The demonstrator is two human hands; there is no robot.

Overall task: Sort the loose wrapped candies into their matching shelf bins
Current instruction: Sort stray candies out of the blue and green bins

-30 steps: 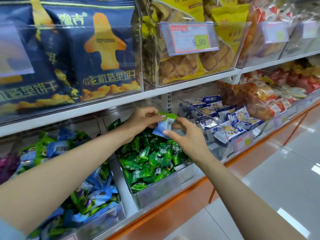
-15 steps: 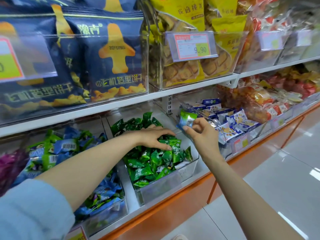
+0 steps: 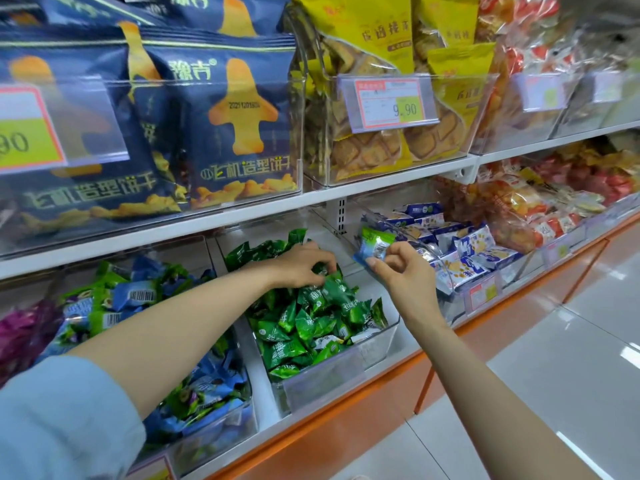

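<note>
Left hand (image 3: pixel 298 268) has curled onto green candies (image 3: pixel 311 323); right hand (image 3: pixel 405 273) pinches blue candy (image 3: pixel 374 244), green end pointing up-left.

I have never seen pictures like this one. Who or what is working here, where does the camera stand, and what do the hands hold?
No machine is here: a person works with bare hands, and the camera sits on that person's head, looking forward and down. The left hand reaches into a clear bin and curls its fingers round green candies. The right hand pinches one blue-and-green candy near a bin of blue-and-white packets.
</note>
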